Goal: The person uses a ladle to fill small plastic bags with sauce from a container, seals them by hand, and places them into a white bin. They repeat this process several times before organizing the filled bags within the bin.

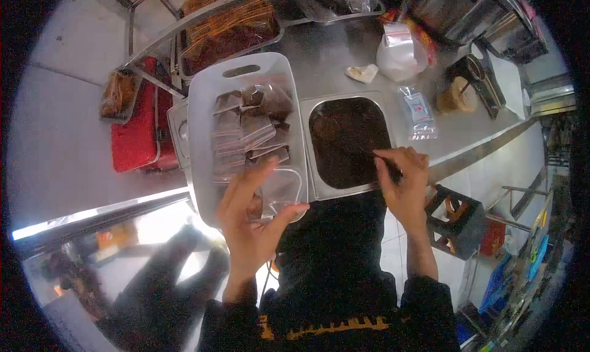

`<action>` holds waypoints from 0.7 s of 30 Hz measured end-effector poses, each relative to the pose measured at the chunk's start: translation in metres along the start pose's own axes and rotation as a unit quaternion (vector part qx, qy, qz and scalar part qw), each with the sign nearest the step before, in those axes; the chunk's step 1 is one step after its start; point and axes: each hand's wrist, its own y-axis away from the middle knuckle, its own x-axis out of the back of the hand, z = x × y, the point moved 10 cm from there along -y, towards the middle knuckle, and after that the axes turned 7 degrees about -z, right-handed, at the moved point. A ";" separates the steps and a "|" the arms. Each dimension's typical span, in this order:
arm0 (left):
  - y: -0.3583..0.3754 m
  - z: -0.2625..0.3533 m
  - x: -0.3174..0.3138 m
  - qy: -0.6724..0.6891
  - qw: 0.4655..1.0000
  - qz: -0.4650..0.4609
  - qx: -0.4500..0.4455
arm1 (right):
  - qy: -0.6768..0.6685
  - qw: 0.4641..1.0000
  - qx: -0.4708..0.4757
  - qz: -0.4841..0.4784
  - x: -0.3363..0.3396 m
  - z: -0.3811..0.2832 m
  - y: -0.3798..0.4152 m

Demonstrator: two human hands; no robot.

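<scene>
My left hand (249, 229) is over the near end of a white plastic tub, thumb and fingers curved around the pale-edged mouth of a clear plastic bag (284, 187). Several small zip bags (255, 131) with dark brown contents are piled in the tub. On the right, my right hand (402, 183) is at the edge of a metal pan (312, 168) holding a dark brown mass (347, 137). Its thumb and fingertips are pinched together above the pan's right side; what lies between them is too dark to make out.
The white tub (200, 131) stands left of the pan on a steel counter (307, 57). A white round container (401, 57), a clear packet (419, 112) and a brown cup (458, 95) are to the right. A red case (132, 137) is at left, a black crate (455, 223) below right.
</scene>
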 end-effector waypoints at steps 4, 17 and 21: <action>-0.015 0.014 -0.006 0.012 0.999 -0.004 -0.030 | -0.090 0.995 -0.032 0.031 0.028 0.009 0.013; -0.047 -0.006 -0.055 0.150 0.986 -0.074 0.021 | -0.089 0.990 -0.078 0.072 0.114 0.012 0.015; -0.050 -0.001 -0.066 0.187 0.979 -0.085 0.004 | -0.097 0.988 -0.067 0.097 0.135 -0.009 0.006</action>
